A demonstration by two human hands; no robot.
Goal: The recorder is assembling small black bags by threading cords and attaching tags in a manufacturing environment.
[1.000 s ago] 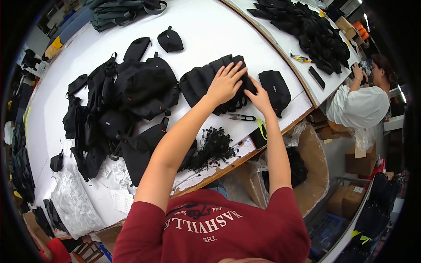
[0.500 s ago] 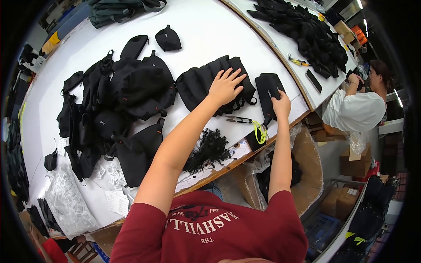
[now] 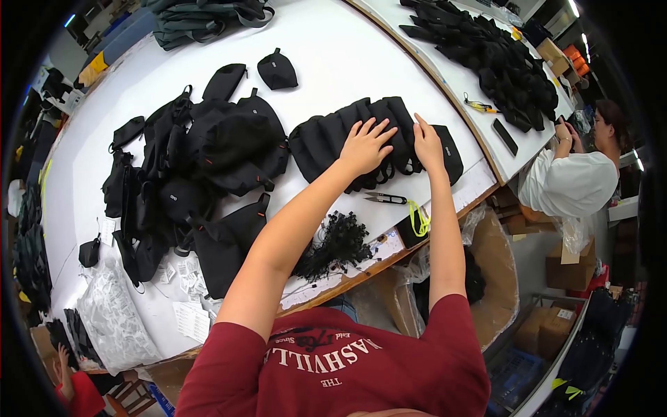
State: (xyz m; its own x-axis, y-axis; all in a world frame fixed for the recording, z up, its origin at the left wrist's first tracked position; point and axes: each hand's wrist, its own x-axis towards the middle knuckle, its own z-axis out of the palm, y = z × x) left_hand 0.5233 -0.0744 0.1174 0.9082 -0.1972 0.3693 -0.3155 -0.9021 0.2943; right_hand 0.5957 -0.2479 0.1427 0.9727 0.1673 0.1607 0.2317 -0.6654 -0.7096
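My left hand lies with spread fingers on a row of overlapping black fabric pouches. At the row's right end, my right hand has its fingers stretched out along the last pouch and appears to grip nothing. Just right of that hand lies another flat black pouch, partly tucked behind my wrist. Below the row, a pair of thread snips rests on the white table, with a neon yellow cord beside it. Nearer to me is a tangled bunch of thin black loops.
A heap of black bags covers the table's left side. Close by are white paper tags and a clear plastic bag. On the adjoining table lie a black fabric pile and a phone. A co-worker stands at right.
My right hand has let go of the separate pouch and moved up and left to the row's end. My left hand stays on the row. The whole view has shifted slightly.
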